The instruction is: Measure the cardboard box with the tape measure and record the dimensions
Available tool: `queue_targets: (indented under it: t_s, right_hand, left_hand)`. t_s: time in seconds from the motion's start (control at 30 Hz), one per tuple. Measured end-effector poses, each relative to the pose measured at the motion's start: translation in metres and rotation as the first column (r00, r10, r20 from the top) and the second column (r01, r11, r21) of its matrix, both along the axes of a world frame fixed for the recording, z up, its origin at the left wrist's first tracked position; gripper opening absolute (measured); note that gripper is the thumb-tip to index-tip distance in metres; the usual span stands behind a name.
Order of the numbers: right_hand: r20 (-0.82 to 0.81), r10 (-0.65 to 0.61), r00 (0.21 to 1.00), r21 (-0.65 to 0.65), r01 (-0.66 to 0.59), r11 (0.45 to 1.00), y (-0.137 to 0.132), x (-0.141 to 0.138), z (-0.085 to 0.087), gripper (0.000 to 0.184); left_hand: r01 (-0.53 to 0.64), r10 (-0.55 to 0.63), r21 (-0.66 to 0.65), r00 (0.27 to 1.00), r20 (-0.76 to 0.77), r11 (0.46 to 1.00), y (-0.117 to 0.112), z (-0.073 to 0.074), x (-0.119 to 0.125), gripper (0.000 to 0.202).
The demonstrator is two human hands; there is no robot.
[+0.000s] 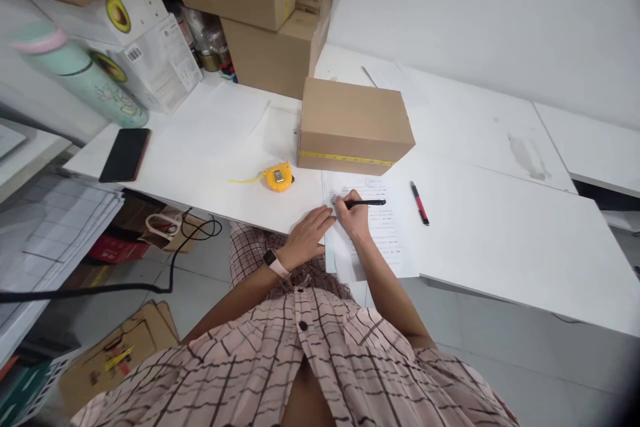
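A black pen (370, 202) is gripped in my right hand (351, 215), its tip down at the upper left part of a printed sheet (390, 227). The sheet lies at the table's front edge and carries lines of text. My left hand (309, 235) rests flat beside it, fingers stretched out and touching the paper's left edge. Just behind the sheet stands a closed cardboard box (355, 117) with a yellow strip along its front. To the left lies a yellow tape measure (279, 177) with a short length of tape pulled out. A red and black pen (420, 203) lies right of the sheet.
A dark phone (126, 155) and a mint-green bottle (85, 77) are at the table's left end. Stacked cardboard boxes (270, 53) and a white avocado-print box (155, 60) stand at the back left. A black cable (173, 267) hangs below the left side.
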State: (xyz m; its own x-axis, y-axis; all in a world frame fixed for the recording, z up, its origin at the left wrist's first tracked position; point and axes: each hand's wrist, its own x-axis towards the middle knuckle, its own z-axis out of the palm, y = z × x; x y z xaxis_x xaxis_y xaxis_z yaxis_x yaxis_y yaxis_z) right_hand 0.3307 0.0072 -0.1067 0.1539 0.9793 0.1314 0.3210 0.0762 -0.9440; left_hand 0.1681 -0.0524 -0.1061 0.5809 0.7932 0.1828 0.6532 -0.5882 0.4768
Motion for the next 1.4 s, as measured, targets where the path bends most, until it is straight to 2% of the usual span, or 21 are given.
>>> queue_targets:
  t_s: [0.17, 0.57, 1.03, 1.4]
  right_hand:
    - [-0.02, 0.015, 1.0, 0.017, -0.015, 1.0, 0.001, 0.001, -0.005, 0.025]
    - [0.007, -0.018, 1.0, 0.01, 0.018, 1.0, 0.0, 0.0, 0.005, 0.024]
    - [-0.021, -0.035, 0.999, 0.004, 0.035, 0.999, 0.0, 0.002, 0.004, 0.023]
    - [0.017, -0.036, 0.999, -0.004, 0.036, 0.999, 0.0, 0.001, 0.004, 0.024]
  left_hand:
    - [0.001, -0.001, 0.01, 1.0, 0.0, 1.0, 0.0, -0.001, 0.0, 0.07]
    - [0.008, -0.008, 0.011, 1.0, 0.019, 1.0, 0.0, 0.002, -0.001, 0.07]
    - [0.006, -0.005, -0.018, 1.0, 0.018, 1.0, 0.0, 0.003, 0.0, 0.069]
    - [0.007, -0.007, -0.011, 1.0, 0.026, 1.0, -0.001, 0.003, 0.0, 0.073]
